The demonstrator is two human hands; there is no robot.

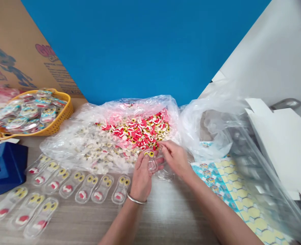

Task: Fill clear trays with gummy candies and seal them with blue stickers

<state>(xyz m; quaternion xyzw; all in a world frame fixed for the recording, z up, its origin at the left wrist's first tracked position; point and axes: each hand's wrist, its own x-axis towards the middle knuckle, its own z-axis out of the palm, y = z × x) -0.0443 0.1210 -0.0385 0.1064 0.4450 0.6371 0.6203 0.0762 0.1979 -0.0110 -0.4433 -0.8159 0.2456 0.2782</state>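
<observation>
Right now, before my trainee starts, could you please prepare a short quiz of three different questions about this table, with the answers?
1. Which hand holds the clear tray?
2. True or false: the basket stands at the picture's right edge.
3. Fill in: the eyes in the held tray are black and ____.

Key:
1. The left hand.
2. False; the basket stands at the left.
3. Yellow.
</observation>
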